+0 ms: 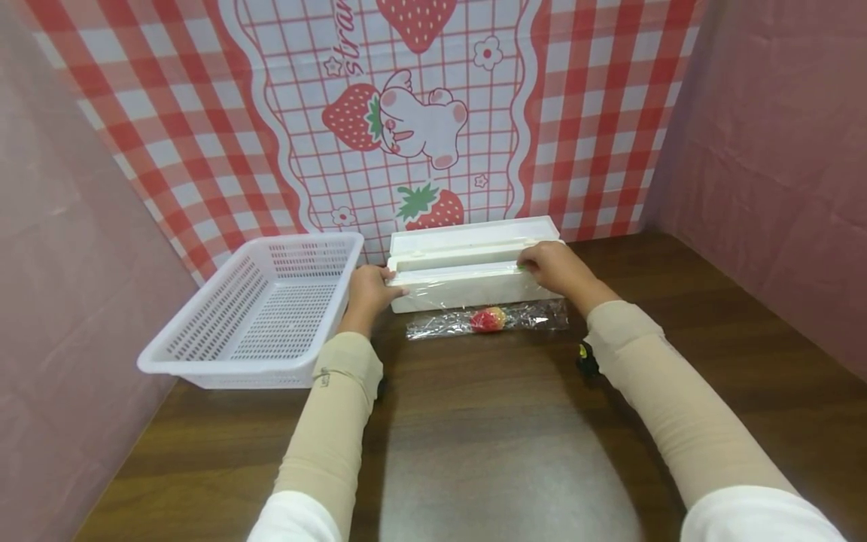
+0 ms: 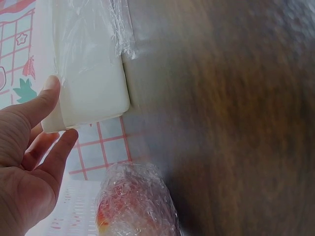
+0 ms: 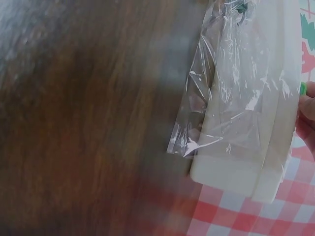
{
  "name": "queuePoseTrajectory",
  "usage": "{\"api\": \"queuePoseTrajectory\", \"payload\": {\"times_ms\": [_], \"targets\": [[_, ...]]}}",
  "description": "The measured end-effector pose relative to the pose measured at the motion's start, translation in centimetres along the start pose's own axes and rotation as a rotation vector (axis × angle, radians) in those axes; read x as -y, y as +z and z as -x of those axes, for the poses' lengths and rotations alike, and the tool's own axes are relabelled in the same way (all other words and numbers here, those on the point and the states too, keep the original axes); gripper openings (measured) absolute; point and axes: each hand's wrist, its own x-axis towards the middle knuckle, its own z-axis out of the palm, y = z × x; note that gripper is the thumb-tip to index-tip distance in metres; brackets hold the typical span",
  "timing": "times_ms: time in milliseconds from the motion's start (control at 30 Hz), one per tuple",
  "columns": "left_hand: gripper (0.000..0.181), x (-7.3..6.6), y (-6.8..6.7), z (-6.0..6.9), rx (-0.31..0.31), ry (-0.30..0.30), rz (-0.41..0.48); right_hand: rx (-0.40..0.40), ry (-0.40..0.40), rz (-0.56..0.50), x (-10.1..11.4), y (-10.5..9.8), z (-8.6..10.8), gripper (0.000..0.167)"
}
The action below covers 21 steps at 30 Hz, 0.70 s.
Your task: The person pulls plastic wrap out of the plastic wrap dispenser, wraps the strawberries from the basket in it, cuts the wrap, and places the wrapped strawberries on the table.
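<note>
A long white cling film dispenser box point(image 1: 474, 287) stands with its lid point(image 1: 474, 233) raised at the back. Clear film point(image 2: 91, 37) drapes over its front. My left hand point(image 1: 369, 290) grips the box's left end, thumb on the upper edge and fingers around the end. Toward the right, my right hand point(image 1: 555, 267) pinches a small green slider point(image 3: 303, 88) at the box's top edge; most of this hand is outside the right wrist view. A red and yellow fruit point(image 1: 488, 320) lies in front, among crinkled film. The left wrist view shows a film-wrapped fruit point(image 2: 135, 201); whether it is the same one, I cannot tell.
A white perforated basket point(image 1: 237, 373) stands left of my left forearm on the brown wooden table point(image 1: 488, 452). Behind the box hangs a red and white checked strawberry cloth point(image 1: 589, 135). Pink cloth walls point(image 1: 765, 173) close both sides.
</note>
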Motion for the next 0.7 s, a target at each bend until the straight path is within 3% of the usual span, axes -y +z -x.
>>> {"api": "queuePoseTrajectory", "payload": {"times_ms": [233, 700], "targets": [[0.046, -0.09, -0.01, -0.01, 0.003, -0.006, -0.020, -0.050, -0.061, -0.006, -0.83, 0.35, 0.01, 0.013], [0.046, -0.07, 0.00, -0.04, 0.007, 0.000, -0.020, -0.007, 0.012, -0.015, -0.96, -0.04, 0.36, 0.013]]}}
